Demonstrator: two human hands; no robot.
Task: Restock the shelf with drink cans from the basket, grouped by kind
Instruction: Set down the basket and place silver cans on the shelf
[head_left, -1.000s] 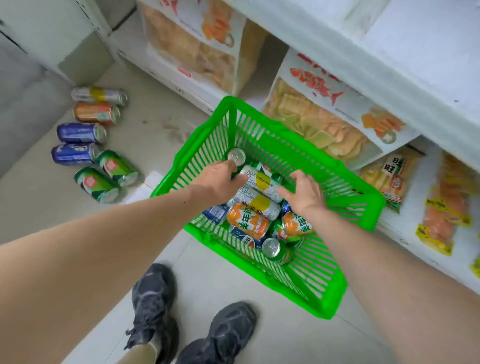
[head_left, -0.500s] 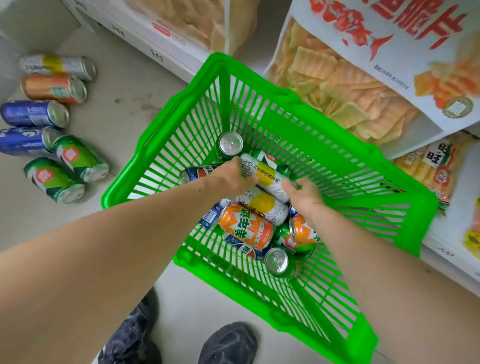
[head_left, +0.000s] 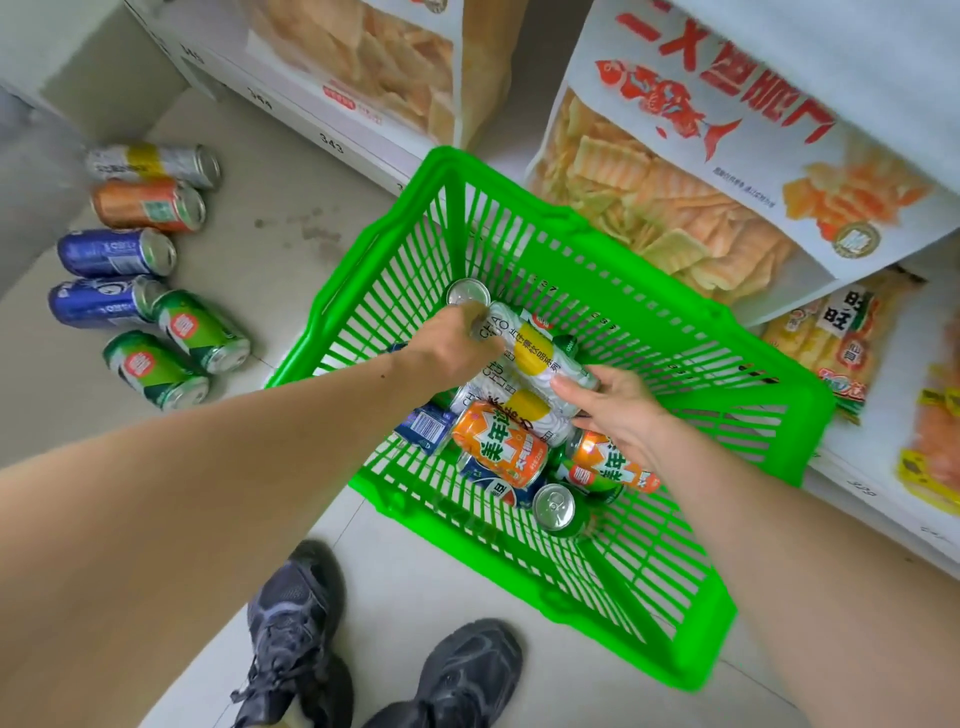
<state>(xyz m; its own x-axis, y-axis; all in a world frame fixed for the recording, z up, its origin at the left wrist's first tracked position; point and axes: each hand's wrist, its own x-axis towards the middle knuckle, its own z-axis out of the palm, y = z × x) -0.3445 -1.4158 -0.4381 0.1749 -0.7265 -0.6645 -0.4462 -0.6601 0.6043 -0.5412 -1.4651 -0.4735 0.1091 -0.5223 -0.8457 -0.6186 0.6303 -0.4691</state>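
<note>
In the green basket (head_left: 769, 405), lower cans half buried under the pile, left hand (head_left: 447, 348) and right hand (head_left: 618, 410) clamped on opposite ends of one white-and-yellow can (head_left: 540, 353), left fingertips hidden behind it.

The basket (head_left: 613, 270) is bright green moulded plastic, slatted, with a smooth, slightly glossy rim. The drink cans (head_left: 501, 449) inside it are printed metal with a satin sheen; their bare silvery lids (head_left: 555, 506) shine. At nine o'clock from the basket, six more cans (head_left: 117, 252) lie on the floor (head_left: 270, 228), equally glossy, their metal ends catching light. The floor looks like matt, pale tile, faintly scuffed. At one o'clock, the snack bags (head_left: 727, 171) are glossy plastic film. The shoes (head_left: 296, 639) at six o'clock show dark matt mesh cloth.
</note>
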